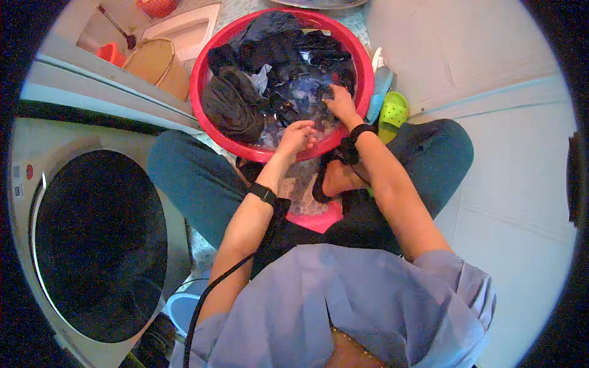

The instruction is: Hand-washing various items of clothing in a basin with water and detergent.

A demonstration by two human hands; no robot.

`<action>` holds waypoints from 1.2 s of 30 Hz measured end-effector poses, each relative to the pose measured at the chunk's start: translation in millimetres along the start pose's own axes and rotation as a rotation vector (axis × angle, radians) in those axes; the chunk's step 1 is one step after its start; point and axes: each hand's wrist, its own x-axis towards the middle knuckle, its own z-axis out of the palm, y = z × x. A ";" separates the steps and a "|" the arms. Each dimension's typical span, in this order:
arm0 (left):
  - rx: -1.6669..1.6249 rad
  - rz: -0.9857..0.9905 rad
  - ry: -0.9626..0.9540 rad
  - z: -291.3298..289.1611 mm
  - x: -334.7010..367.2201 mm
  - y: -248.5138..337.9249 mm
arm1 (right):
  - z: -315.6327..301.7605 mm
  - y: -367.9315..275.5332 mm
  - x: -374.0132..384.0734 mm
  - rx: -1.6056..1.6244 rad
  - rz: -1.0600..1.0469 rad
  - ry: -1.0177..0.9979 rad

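A round red basin (pixel 197 92) holds water and several dark wet garments. A dark grey bunched garment (pixel 233 104) lies at its left side, and black cloth (pixel 270 43) fills the far part. My left hand (pixel 299 137) is over the basin's near rim, fingers loosely curled and parted, with nothing visible in it. Farther in and to the right, my right hand (pixel 341 103) reaches down to the water beside dark cloth, its fingers apart. Some of its fingertips are hard to make out against the wet fabric. A small pale scrap (pixel 261 80) shows among the clothes.
A front-loading machine with a dark round door (pixel 101 245) stands at left. Right of the basin are a green clog (pixel 394 110) and a blue brush-like item (pixel 380 92). A tan bucket (pixel 161 67) sits beyond a ledge, and a light blue bucket (pixel 183 310) is near my left side.
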 end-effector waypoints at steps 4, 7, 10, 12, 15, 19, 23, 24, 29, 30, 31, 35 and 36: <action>-0.091 0.006 0.179 -12.1 -8.5 3.7 | 11.6 -44.7 -13.4 -0.200 -0.179 -0.050; -0.153 -0.004 0.168 -10.9 -14.9 5.4 | 13.1 -55.3 -18.4 -0.415 -0.228 -0.280; -0.170 -0.043 0.139 -2.8 -16.0 5.1 | 20.1 -39.3 -13.3 -0.485 -0.218 -0.434; -0.167 -0.029 0.134 0.5 -12.7 3.1 | 17.7 -38.5 -15.7 -0.505 -0.206 -0.471; -0.185 -0.017 0.189 -13.0 -7.1 -4.0 | 0.0 -67.6 -17.3 -0.366 -0.115 -0.492; -0.310 -0.043 0.263 -4.6 3.9 -7.8 | -19.4 -78.4 -12.0 -0.020 0.021 -0.454; -0.439 -0.060 0.376 -13.4 5.2 -14.5 | -33.7 -89.7 -13.7 0.653 0.072 -0.769; -0.437 -0.087 0.374 -3.9 9.3 -10.1 | -37.6 -63.7 5.8 0.256 -0.137 -0.596; -0.383 -0.082 0.275 11.3 5.2 -4.1 | -35.0 12.9 -2.1 -0.451 -0.092 -0.347; -0.347 -0.100 0.245 11.4 4.4 -4.5 | -29.2 13.9 -6.9 -0.570 -0.121 -0.319; -0.316 -0.088 0.193 9.6 5.3 -6.1 | -26.0 16.2 -7.8 -0.571 -0.127 -0.320; -0.365 -0.085 0.119 12.7 6.5 -7.3 | -28.1 -12.8 -11.3 -0.261 0.008 -0.506; -0.407 -0.105 0.134 12.1 8.0 -5.2 | -36.0 -29.3 -11.1 -0.112 0.042 -0.552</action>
